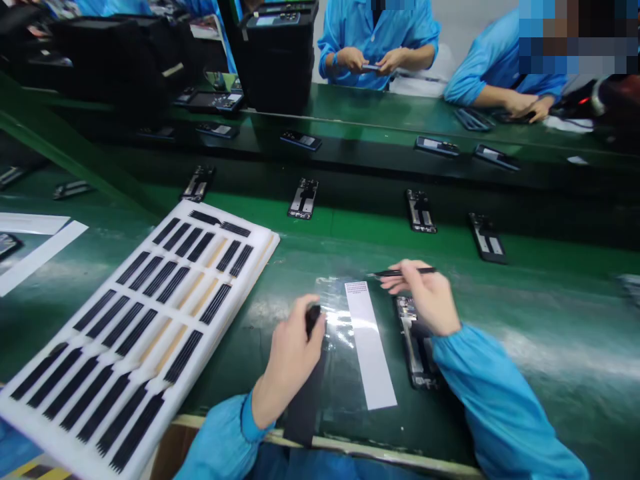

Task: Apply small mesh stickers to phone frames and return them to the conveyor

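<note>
My left hand (pixel 293 353) is closed around a small black piece (pixel 313 319), held between thumb and fingers above a dark strip (pixel 306 407). In my right hand (pixel 425 293) is a thin black pen-like tool (pixel 400 272), its tip pointing left. Below that hand lies an opened phone (pixel 417 353), partly covered by the hand and sleeve. A white label strip (pixel 373 353), with small dark dots at its top end, lies on the green table between my hands.
A white foam tray (pixel 165 313) with rows of black strips fills the left side. Opened phones (pixel 303 199) sit on the green belt (pixel 350 230) beyond. Across the line, two people in blue handle devices near a black stack (pixel 280 67). White paper strips (pixel 45 257) lie far left.
</note>
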A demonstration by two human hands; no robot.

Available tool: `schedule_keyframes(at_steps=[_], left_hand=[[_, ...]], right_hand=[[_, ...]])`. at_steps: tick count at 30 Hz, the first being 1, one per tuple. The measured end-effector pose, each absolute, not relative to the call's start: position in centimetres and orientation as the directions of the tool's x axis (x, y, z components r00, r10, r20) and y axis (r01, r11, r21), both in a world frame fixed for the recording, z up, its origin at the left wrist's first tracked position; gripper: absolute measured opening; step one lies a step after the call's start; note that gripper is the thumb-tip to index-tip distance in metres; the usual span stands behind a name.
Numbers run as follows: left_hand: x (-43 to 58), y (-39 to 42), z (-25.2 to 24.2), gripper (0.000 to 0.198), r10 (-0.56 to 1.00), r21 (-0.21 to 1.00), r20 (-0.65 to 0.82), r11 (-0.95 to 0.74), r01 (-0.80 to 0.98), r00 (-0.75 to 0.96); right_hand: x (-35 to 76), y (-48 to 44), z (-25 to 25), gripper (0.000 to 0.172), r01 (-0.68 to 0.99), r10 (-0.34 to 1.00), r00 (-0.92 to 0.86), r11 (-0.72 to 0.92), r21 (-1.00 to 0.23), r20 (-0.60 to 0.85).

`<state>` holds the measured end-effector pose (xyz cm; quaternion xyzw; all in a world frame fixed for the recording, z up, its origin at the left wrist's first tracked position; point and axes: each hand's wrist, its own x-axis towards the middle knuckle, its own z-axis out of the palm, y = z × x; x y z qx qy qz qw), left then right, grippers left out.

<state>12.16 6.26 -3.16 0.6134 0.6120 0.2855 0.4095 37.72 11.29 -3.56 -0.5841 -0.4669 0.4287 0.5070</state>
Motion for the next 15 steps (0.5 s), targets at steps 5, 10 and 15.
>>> schedule_keyframes(at_steps=[5, 10, 15], left_hand=[[14.5, 9.4, -4.4, 0.064, 0.943, 0.525, -0.080, -0.236, 0.818, 0.324], [15.9, 10.5, -5.1, 0.078, 0.878, 0.248, -0.159, -0.408, 0.879, 0.452], [15.8, 11.1, -5.0, 0.078, 0.842, 0.142, -0.229, -0.468, 0.872, 0.489]], right_hand=[[37.1, 14.8, -7.9, 0.055, 0.108, 0.997, 0.034, -0.068, -0.992, -0.065], [36.8, 14.5, -9.2, 0.052, 0.134, 0.996, -0.055, -0.061, -0.989, -0.069], [36.9, 14.5, -9.2, 0.048, 0.173, 0.996, -0.066, -0.052, -0.984, -0.065]])
